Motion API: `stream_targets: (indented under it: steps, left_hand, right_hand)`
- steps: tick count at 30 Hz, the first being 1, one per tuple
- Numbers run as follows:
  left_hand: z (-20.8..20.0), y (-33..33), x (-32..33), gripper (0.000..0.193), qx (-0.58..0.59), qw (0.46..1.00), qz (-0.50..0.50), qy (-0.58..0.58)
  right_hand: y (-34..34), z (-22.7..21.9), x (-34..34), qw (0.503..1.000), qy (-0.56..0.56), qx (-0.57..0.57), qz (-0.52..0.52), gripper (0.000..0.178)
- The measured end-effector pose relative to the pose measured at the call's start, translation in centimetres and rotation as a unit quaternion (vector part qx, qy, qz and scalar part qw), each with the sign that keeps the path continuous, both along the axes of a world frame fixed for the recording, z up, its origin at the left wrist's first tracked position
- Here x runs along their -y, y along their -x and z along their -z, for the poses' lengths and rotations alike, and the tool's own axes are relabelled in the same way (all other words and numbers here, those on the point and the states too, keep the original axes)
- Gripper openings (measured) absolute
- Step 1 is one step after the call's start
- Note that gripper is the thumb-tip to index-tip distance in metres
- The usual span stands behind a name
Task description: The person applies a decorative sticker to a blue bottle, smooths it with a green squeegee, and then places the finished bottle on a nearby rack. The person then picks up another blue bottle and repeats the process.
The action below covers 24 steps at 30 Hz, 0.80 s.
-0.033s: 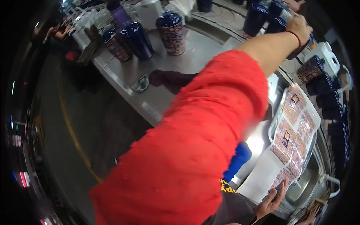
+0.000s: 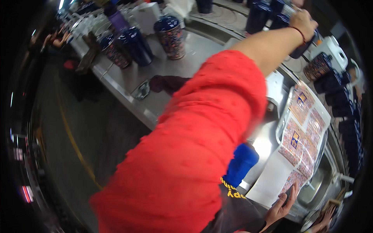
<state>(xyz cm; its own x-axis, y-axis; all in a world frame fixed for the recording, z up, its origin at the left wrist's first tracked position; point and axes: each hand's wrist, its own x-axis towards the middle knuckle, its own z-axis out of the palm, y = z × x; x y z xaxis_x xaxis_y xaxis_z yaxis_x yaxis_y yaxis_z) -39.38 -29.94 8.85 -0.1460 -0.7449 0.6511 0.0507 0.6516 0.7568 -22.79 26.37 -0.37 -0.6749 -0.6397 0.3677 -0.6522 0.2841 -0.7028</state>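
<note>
My left arm, in a red sleeve, stretches across the view to the far right. My left hand [image 2: 304,24] is closed among dark blue lidded jars [image 2: 258,17]; whatever its fingers hold is hidden. At the lower right, my right hand [image 2: 280,206] has its fingers apart at the near edge of a printed sheet [image 2: 297,143]. The sheet has multicoloured patterned panels and a blank white part, and lies over a pale tray. A bright blue, soft-looking thing [image 2: 241,165] shows beside my sleeve, partly hidden by it.
Patterned and plain blue jars [image 2: 169,39] stand on the steel table [image 2: 198,48], near a dark cloth [image 2: 167,84]. A white jug [image 2: 332,54] and more jars line the right side, above a steel sink [image 2: 316,190]. Another person's hand [image 2: 325,219] is at the lower right corner.
The view has shifted slightly, so the jars and table sit a little further left. More of the blue thing shows beside my sleeve. Both hands keep about the same places.
</note>
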Motion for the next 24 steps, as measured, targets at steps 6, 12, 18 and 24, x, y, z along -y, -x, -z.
stream_targets:
  steps: [6,12,18,24]
  left_hand:
    - [-2.2,-2.7,-0.4,0.042,0.045,0.994,0.082,0.062]
    - [-4.5,-5.5,2.2,0.034,0.007,0.980,0.182,0.076]
    - [-6.8,-14.0,10.2,0.034,0.098,0.991,0.050,0.075]
    - [1.9,-11.1,14.0,0.033,0.125,0.974,-0.121,0.147]
  right_hand:
    - [-0.1,0.7,-1.6,0.999,-0.033,0.000,0.036,0.035]
    - [1.0,1.3,-2.1,0.999,-0.031,0.018,0.037,0.035]
    - [2.4,1.6,-2.5,0.997,-0.032,0.046,0.061,0.036]
    - [2.6,1.5,-1.1,0.997,-0.074,0.016,0.031,0.035]
